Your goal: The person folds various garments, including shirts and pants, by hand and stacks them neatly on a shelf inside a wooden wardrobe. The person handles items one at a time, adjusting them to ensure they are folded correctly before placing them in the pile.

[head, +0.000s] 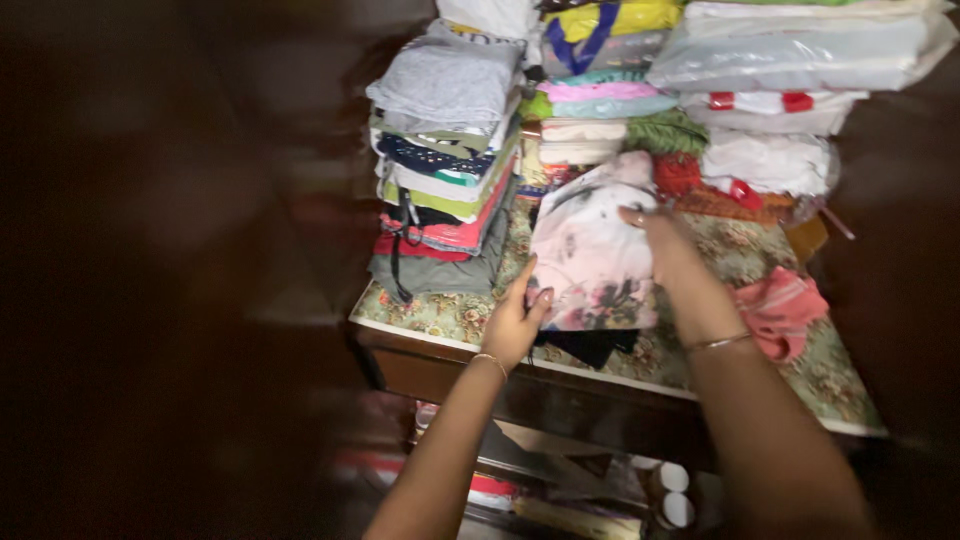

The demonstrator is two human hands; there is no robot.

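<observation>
Fingers of the left hand [515, 322] pinch the lower corner of a folded pale floral garment [592, 262] while the right hand [668, 243] presses flat on its top; it lies mid-surface on the floral cloth [440, 312], not yet stacked. Folded-clothes stack [445, 150] crowds left, bagged linens [800, 50] behind, pink cloth [780, 308] right.

Bare forearms, thin bangle at each wrist
</observation>
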